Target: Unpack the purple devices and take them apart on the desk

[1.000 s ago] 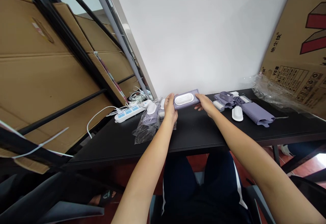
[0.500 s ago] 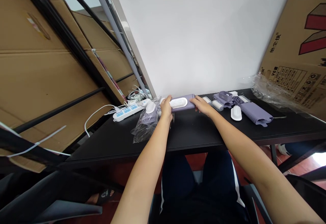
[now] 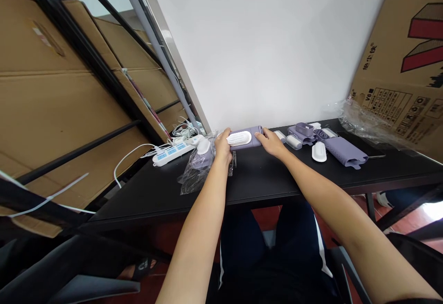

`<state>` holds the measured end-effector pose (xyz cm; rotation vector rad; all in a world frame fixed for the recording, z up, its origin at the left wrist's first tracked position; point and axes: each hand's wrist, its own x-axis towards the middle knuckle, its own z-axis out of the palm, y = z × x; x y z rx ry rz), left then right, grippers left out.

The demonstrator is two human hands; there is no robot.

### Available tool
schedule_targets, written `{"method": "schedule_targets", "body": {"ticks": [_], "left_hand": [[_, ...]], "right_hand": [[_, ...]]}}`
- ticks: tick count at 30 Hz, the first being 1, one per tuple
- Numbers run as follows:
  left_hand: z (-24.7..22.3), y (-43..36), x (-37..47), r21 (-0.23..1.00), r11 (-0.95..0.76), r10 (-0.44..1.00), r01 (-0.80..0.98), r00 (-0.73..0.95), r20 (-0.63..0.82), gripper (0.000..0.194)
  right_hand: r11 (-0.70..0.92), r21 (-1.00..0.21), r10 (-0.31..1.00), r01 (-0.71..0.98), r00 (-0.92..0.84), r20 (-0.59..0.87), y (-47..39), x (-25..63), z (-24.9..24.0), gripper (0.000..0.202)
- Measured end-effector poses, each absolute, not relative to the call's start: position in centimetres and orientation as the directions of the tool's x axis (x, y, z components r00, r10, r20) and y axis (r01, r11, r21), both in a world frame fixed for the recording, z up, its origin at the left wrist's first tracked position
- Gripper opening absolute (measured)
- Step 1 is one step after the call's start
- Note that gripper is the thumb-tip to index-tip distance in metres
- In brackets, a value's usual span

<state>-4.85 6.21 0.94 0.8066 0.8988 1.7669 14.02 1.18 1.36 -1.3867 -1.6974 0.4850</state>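
A purple case [image 3: 255,140] with a white oval ribbed piece [image 3: 239,138] on its upper face is held level between both hands over the black table. My left hand [image 3: 222,146] is closed round the case's left end, its thumb by the white piece. My right hand [image 3: 270,142] grips the right end, thumb on top and fingers behind. Left of my left hand, a purple part [image 3: 201,160] with a white piece lies in clear plastic wrap. The undersides of both hands are hidden.
A white power strip [image 3: 174,153] with cables sits at the table's left. To the right are purple sleeves [image 3: 346,151], a loose white oval piece [image 3: 319,152] and small rollers [image 3: 294,142]. A large cardboard box [image 3: 398,82] leans at far right, with clear plastic beside it.
Both hands and the case have shifted slightly left in view, as has the whole scene. My right hand now wraps further round the case's right end.
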Motion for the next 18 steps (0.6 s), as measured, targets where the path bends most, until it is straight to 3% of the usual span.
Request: {"method": "schedule_targets", "body": {"ticks": [6, 11, 18], "left_hand": [[1.5, 6.4, -5.0, 0.813, -0.285, 0.927, -0.507, -0.362, 0.099, 0.016], [1.6, 6.6, -6.4, 0.796, -0.274, 0.919, -0.54, -0.39, 0.052, 0.018], [1.2, 7.0, -7.4, 0.787, -0.305, 0.903, -0.537, -0.424, 0.061, 0.021]], "right_hand": [[0.366, -0.731, 0.882, 0.576, 0.035, 0.47, 1.0, 12.8, 1.5, 0.039], [0.383, -0.836, 0.915, 0.393, -0.041, 0.401, 1.4, 14.4, 1.2, 0.038], [0.361, -0.894, 0.921, 0.265, 0.047, 0.386, 1.7, 16.3, 1.2, 0.042]]}}
